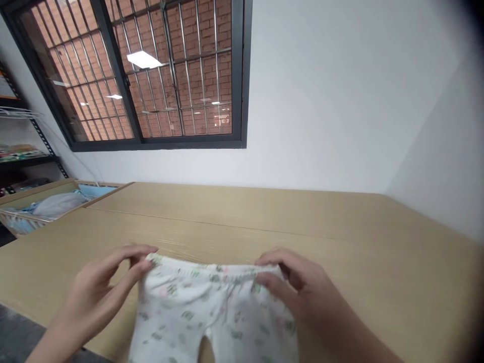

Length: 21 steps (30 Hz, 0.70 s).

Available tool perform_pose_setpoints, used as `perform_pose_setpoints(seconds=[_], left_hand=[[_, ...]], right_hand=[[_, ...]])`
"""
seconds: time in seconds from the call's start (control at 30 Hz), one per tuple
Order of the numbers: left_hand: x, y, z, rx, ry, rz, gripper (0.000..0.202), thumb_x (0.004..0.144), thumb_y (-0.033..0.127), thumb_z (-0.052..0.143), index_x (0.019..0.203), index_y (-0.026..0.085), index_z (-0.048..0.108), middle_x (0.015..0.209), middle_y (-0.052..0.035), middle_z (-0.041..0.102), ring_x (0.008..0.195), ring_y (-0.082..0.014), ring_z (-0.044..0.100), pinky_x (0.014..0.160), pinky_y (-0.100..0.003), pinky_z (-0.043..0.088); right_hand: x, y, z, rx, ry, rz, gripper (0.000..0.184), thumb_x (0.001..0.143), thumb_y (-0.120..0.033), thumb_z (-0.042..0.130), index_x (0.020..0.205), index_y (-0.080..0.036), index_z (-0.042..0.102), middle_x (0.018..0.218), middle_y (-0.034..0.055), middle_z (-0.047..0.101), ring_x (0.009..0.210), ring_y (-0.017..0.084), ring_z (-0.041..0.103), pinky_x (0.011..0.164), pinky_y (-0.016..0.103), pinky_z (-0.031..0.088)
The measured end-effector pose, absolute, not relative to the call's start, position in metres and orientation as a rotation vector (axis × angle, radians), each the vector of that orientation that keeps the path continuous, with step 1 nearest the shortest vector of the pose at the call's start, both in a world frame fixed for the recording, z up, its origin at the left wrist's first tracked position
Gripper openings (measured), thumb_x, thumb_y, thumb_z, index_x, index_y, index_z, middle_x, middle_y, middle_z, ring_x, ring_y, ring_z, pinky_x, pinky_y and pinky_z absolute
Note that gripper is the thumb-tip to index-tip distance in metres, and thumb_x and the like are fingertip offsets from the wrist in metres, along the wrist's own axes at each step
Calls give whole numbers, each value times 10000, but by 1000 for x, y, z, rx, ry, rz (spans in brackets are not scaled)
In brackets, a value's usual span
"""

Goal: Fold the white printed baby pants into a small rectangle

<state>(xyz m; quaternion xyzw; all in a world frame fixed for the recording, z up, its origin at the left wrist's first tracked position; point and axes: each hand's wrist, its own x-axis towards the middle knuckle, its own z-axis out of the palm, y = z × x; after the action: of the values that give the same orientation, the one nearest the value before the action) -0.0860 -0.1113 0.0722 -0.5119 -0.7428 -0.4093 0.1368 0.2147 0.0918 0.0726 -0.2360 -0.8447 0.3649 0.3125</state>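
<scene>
Pants point(215, 297) — one pair, white cloth with a small scattered print in green, pink and grey. Gathered waistband on the far side, legs toward the wearer of the camera, with a notch between them; the lower ends run out of view. Location: over the near part of the counter, in the middle of the view. Whether the cloth rests fully on the surface cannot be told.

Left hand point(102, 292) — bare, thumb and fingers closed together on the left corner of the waistband.

Right hand point(302, 282) — bare, slightly blurred, thumb on the front of the cloth and fingers at the top edge, pinching the waistband near its right end.

Counter point(264, 209) — broad, tan, with a seam running across it; wrinkles in its surface just beyond the pants.

Wooden box point(79, 205) — slatted side, at the far left beside the counter, holding blue and pale cloth point(60, 204).

Shelf point(28, 162) — dark, at the left edge, with folded items stacked on it.

Window point(239, 75) — dark frame, metal bars, brick wall point(206, 38) behind.

Wall point(321, 101) — plain white, behind the counter.

Floor point(17, 327) — grey, lower left corner.
</scene>
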Motion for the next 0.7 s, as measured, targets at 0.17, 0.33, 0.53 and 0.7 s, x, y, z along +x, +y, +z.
perform_pose_setpoints(seconds=[0.17, 0.33, 0.53, 0.7], left_hand=[[-84, -11, 60, -1790, -2189, -1142, 341, 988, 509, 462, 929, 243, 666, 890, -5, 722, 775, -177, 646, 688, -272, 489], [-79, 70, 3, -1946, -2234, -873, 332, 1045, 327, 327, 911, 201, 603, 881, -32, 681, 809, -176, 628, 756, -295, 457], [-84, 150, -52, -1851, -2317, -679, 260, 1044, 258, 377, 995, 139, 604, 1020, -87, 646, 963, -204, 620, 891, -375, 481], [-90, 203, -72, -1742, -2422, -591, 273, 976, 394, 604, 1113, 159, 627, 1115, -63, 650, 1014, -212, 637, 913, -438, 534]], right_hand=[[219, 162, 49, -713, -2185, 660, 286, 954, -427, 498, 1036, -277, 727, 1007, 78, 727, 865, 265, 667, 728, 381, 539], [209, 224, -18, -849, -2248, 510, 246, 945, -261, 444, 1014, -219, 676, 1030, 100, 718, 971, 276, 660, 834, 410, 529], [190, 275, -68, -971, -2391, 194, 244, 973, -115, 379, 1018, -176, 611, 1047, 107, 643, 1005, 236, 588, 873, 347, 464], [172, 310, -76, -1129, -2428, 0, 246, 947, -58, 430, 1047, -170, 625, 1063, 118, 631, 1012, 248, 552, 874, 343, 397]])
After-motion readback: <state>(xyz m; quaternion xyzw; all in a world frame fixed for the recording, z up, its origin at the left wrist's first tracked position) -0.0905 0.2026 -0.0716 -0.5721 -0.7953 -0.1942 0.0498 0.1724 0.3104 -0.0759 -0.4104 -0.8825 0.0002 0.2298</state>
